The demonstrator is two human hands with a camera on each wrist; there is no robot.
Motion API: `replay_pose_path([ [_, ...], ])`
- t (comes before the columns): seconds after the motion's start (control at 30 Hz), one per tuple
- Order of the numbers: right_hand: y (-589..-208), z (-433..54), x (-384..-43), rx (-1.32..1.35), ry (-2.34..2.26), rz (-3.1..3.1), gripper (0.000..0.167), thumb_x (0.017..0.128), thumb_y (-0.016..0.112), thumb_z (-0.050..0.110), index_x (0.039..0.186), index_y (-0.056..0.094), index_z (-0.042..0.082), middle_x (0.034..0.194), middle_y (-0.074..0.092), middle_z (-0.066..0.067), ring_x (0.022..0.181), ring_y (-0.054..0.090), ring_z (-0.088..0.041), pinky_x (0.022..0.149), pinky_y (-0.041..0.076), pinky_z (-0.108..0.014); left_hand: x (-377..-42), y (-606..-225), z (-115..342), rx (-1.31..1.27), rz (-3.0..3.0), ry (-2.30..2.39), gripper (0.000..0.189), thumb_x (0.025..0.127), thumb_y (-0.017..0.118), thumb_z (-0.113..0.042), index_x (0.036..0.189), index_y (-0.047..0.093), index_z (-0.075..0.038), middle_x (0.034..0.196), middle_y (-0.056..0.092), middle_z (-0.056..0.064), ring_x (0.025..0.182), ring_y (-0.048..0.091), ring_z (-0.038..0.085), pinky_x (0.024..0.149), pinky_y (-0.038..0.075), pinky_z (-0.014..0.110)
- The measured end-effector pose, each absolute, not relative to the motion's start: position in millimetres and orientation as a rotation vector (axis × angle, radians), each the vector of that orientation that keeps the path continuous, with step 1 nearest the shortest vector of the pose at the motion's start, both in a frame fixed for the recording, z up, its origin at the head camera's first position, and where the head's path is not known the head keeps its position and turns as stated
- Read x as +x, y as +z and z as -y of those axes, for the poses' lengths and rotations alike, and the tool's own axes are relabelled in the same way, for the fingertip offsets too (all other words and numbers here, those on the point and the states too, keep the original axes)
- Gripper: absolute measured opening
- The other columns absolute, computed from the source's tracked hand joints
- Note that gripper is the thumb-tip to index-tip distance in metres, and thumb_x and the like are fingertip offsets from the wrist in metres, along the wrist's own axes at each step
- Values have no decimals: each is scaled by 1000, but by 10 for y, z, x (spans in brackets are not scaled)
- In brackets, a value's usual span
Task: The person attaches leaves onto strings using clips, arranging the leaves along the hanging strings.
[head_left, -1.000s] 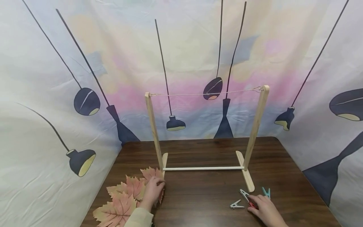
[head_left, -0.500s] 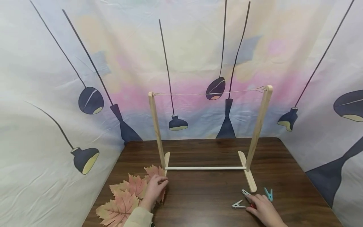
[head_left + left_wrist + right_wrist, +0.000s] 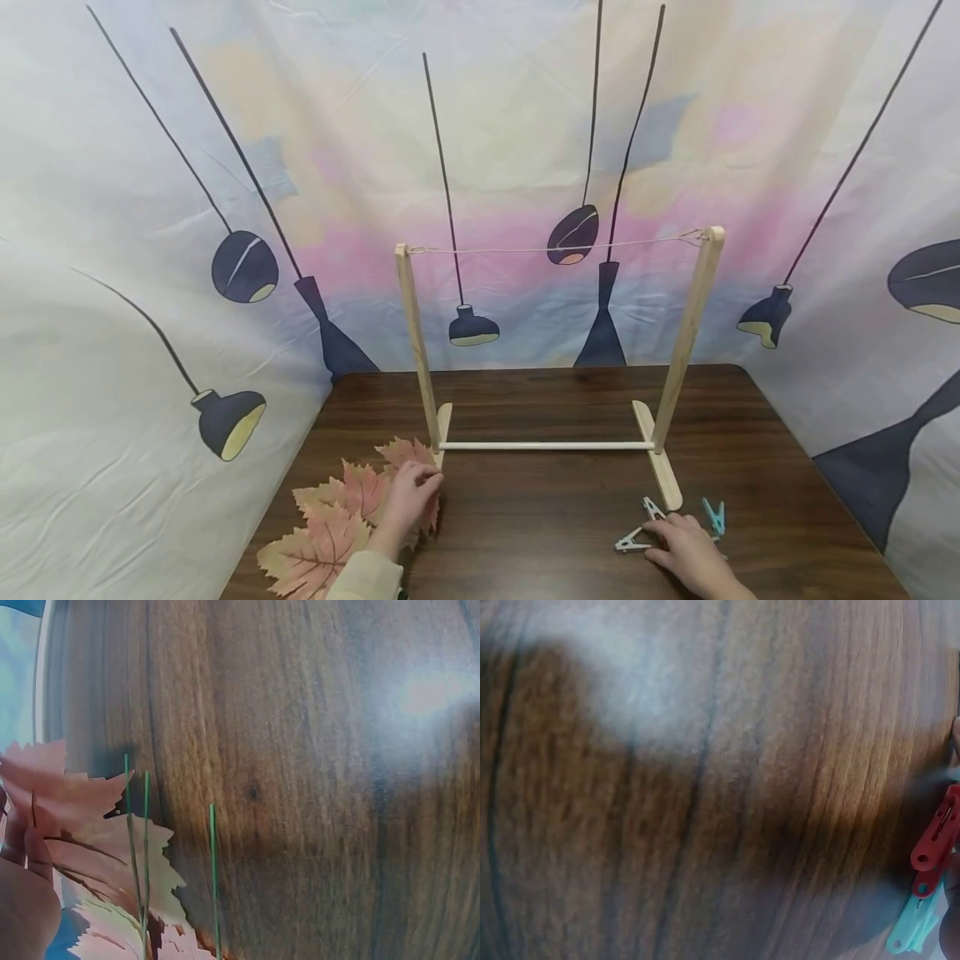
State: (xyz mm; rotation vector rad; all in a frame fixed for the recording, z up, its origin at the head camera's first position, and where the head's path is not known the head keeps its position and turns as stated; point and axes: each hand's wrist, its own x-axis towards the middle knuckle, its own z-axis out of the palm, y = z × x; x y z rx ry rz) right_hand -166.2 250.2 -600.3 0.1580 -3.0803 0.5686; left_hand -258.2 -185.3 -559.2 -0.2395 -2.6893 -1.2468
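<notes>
My left hand (image 3: 407,500) is at the front left, pinching a pinkish-orange artificial maple leaf (image 3: 60,795); in the left wrist view its fingertips (image 3: 34,844) lie against the leaf. More maple leaves (image 3: 311,550) spread beside that hand, with thin green stems (image 3: 213,877). At the front right my right hand (image 3: 693,554) is bent low over small clothespins. A grey-white clothespin (image 3: 632,542) and another pale clothespin (image 3: 652,507) lie at its fingertips, a teal one (image 3: 715,515) behind it. In the right wrist view a red clothespin (image 3: 936,836) sits beside the fingers; I cannot tell whether they grip it.
A wooden frame (image 3: 690,333) stands mid-table, with a string (image 3: 525,250) tied between its post tops and a white bar (image 3: 547,446) low down. Brown wood-grain table (image 3: 540,517) lies beneath everything. A cloth backdrop (image 3: 510,167) printed with lamps hangs behind and at both sides.
The head view has shifted slightly, so the scene sits further right. My right hand has moved a little over the clothespins, and the red one is now hidden beneath it. The left hand stays on the leaf.
</notes>
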Motion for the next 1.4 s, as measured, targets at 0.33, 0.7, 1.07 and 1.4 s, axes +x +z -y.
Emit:
replay_pose_path([
  [0.33,-5978,-2497,-1661,252,545,3075,37,69,80,24,105,70,18,84,56,6,77,49,-16,67,41,-36,-2594,-5510,1826,-235,2624,-1281,14,88,66,-13,94,70,-1,93,58,5,87,57,22,77,48,37],
  [0.7,-5944,-2509,-1636,233,576,3132,31,71,79,27,99,69,18,93,59,2,85,51,-21,72,43,-44,-2639,-5500,1823,-195,2536,-1336,9,86,67,-10,90,72,-3,91,60,5,81,57,16,71,48,29],
  [1.07,-5958,-2423,-1587,150,744,3033,32,69,81,30,96,67,20,87,51,7,81,44,-15,69,38,-34,-2559,-5445,1912,-75,2555,-1341,11,87,66,-13,92,71,-4,91,59,4,77,55,14,67,47,28],
  [1.4,-5671,-2532,-1697,64,857,2922,35,75,77,25,104,66,9,103,58,-11,93,53,-29,77,45,-47,-2642,-5178,1834,-133,2543,-1302,14,89,65,-16,95,71,-6,92,63,3,84,58,19,73,47,33],
])
